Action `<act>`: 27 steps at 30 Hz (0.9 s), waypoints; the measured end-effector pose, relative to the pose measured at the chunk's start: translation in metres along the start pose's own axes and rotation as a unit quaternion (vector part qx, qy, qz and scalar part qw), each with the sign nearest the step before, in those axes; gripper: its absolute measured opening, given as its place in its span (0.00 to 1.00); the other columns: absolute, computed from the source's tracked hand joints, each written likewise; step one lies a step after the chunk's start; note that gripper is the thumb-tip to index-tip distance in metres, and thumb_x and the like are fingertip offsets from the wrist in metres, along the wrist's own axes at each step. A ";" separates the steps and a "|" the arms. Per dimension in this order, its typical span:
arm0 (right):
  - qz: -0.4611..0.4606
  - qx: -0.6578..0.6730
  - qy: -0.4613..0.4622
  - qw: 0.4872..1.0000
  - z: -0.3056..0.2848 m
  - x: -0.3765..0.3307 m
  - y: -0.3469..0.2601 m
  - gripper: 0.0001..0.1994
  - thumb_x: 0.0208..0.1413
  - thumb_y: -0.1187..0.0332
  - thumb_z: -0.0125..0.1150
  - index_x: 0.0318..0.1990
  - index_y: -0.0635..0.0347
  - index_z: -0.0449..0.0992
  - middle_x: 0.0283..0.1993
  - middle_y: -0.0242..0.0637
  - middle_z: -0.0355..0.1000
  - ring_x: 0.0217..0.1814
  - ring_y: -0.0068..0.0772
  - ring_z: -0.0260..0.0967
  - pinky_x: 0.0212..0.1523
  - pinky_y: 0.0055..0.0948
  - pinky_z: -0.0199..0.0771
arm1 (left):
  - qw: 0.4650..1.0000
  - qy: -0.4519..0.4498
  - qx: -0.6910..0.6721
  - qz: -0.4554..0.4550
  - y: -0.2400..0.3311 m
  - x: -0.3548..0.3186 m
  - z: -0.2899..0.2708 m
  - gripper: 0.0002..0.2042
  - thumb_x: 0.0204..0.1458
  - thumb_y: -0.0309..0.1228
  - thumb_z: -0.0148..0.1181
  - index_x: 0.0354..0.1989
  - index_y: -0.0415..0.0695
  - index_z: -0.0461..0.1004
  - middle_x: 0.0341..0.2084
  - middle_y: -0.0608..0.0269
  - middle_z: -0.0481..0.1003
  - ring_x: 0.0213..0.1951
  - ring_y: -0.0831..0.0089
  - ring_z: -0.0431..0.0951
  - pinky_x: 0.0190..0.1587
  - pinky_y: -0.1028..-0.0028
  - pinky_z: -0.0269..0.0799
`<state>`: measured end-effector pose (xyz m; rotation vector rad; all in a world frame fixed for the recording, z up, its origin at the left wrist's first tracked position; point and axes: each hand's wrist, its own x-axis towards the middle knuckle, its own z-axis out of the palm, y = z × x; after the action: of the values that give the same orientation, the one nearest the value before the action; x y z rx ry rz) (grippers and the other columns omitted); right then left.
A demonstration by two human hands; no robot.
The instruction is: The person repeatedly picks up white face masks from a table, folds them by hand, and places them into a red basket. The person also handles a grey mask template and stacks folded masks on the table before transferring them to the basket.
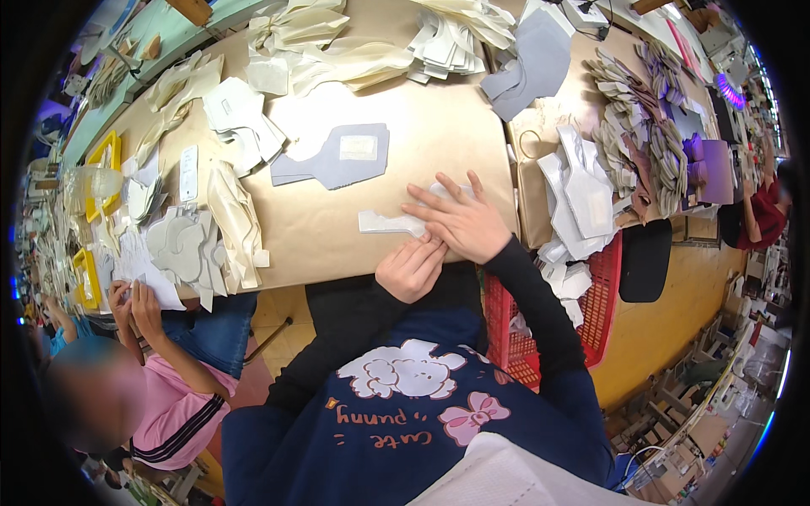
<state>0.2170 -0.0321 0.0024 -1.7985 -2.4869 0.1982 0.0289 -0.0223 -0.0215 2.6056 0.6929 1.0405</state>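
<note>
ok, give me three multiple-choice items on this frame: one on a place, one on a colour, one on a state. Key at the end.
1. Where is the red basket?
A. below the table edge, at the person's right
B. on top of the table
C. on the co-worker's lap

2. What colour is the flat cut piece with a pale patch lying alone mid-table?
A. yellow
B. grey
C. red

3. How is the right hand placed?
A. raised in the air
B. spread flat on the white cut piece
C. inside the basket

Key: 1 A, the basket hangs beside the brown table on the right side. 2 B, it is grey against the brown top. 3 B, the fingers lie open on the piece, while the left hand is curled at its near edge.
</note>
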 end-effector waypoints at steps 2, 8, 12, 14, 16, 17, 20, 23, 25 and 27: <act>-0.004 -0.032 0.076 0.997 0.003 0.013 0.008 0.24 0.68 0.53 0.48 0.71 0.22 0.62 0.78 0.16 0.52 0.80 0.39 0.48 0.77 0.62 0.28 | 1.000 0.023 0.001 -0.007 0.001 0.000 0.004 0.11 0.43 0.23 0.68 0.37 0.42 0.84 0.36 0.65 0.83 0.40 0.69 0.84 0.40 0.74 0.76; 0.034 -0.030 0.103 0.994 0.007 0.063 0.042 0.23 0.71 0.54 0.43 0.72 0.23 0.61 0.80 0.21 0.49 0.81 0.41 0.45 0.77 0.61 0.33 | 0.999 0.039 -0.011 -0.020 0.002 0.001 0.006 0.11 0.43 0.23 0.68 0.38 0.42 0.84 0.36 0.65 0.82 0.41 0.69 0.84 0.40 0.74 0.77; 0.144 -0.077 0.123 0.979 -0.003 0.084 0.059 0.23 0.72 0.53 0.41 0.73 0.26 0.59 0.81 0.24 0.46 0.82 0.43 0.39 0.78 0.59 0.33 | 1.000 0.010 -0.001 -0.018 0.004 0.002 -0.001 0.14 0.45 0.24 0.67 0.43 0.43 0.83 0.39 0.65 0.82 0.43 0.69 0.83 0.41 0.73 0.75; 0.151 -0.074 0.176 0.970 -0.009 0.078 0.054 0.25 0.70 0.52 0.45 0.73 0.26 0.59 0.81 0.23 0.46 0.80 0.46 0.43 0.75 0.65 0.36 | 1.000 -0.004 0.015 -0.025 0.006 0.003 -0.003 0.16 0.46 0.25 0.67 0.46 0.44 0.82 0.39 0.66 0.81 0.43 0.69 0.82 0.42 0.73 0.74; 0.142 -0.071 0.189 0.969 -0.012 0.053 0.033 0.26 0.68 0.52 0.48 0.73 0.26 0.59 0.80 0.24 0.47 0.79 0.47 0.46 0.74 0.68 0.37 | 0.999 -0.020 0.015 -0.046 0.008 0.003 -0.003 0.14 0.47 0.26 0.67 0.45 0.45 0.82 0.39 0.66 0.81 0.42 0.70 0.82 0.42 0.72 0.73; 0.127 -0.034 0.172 0.976 -0.007 0.040 0.014 0.27 0.66 0.51 0.51 0.73 0.25 0.60 0.80 0.25 0.49 0.77 0.48 0.48 0.72 0.71 0.38 | 0.998 -0.028 0.016 -0.061 0.009 0.001 -0.003 0.14 0.47 0.26 0.67 0.44 0.45 0.81 0.39 0.67 0.80 0.42 0.70 0.82 0.42 0.71 0.72; 0.139 0.018 0.006 0.990 0.004 0.007 -0.016 0.25 0.69 0.54 0.45 0.73 0.30 0.60 0.82 0.29 0.44 0.82 0.53 0.38 0.77 0.63 0.27 | 0.999 -0.010 0.010 -0.036 0.006 -0.004 0.002 0.11 0.49 0.28 0.67 0.41 0.46 0.80 0.38 0.66 0.80 0.41 0.71 0.81 0.42 0.71 0.72; 0.190 -0.029 0.103 0.976 0.011 0.001 0.003 0.25 0.71 0.53 0.41 0.74 0.29 0.58 0.82 0.29 0.42 0.83 0.51 0.35 0.78 0.61 0.24 | 0.999 -0.019 0.032 -0.038 0.004 -0.007 0.009 0.13 0.49 0.31 0.65 0.44 0.47 0.79 0.41 0.68 0.80 0.45 0.73 0.80 0.46 0.73 0.70; 0.223 -0.017 0.100 0.969 0.012 0.005 0.022 0.25 0.71 0.53 0.40 0.74 0.30 0.58 0.82 0.29 0.42 0.83 0.52 0.35 0.77 0.61 0.24 | 0.997 -0.037 0.048 -0.037 0.004 -0.008 0.009 0.16 0.50 0.35 0.66 0.48 0.48 0.78 0.43 0.68 0.79 0.46 0.73 0.79 0.46 0.73 0.70; 0.246 -0.074 0.127 0.958 0.009 0.009 0.038 0.25 0.71 0.54 0.43 0.74 0.30 0.58 0.81 0.31 0.45 0.82 0.51 0.38 0.77 0.59 0.31 | 0.995 -0.064 0.066 -0.046 0.005 -0.007 0.007 0.21 0.50 0.39 0.67 0.53 0.48 0.77 0.46 0.68 0.77 0.47 0.74 0.78 0.46 0.72 0.70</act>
<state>0.2486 -0.0122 -0.0121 -2.3068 -1.8926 -0.1922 0.0308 -0.0307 -0.0287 2.6943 0.8696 0.8173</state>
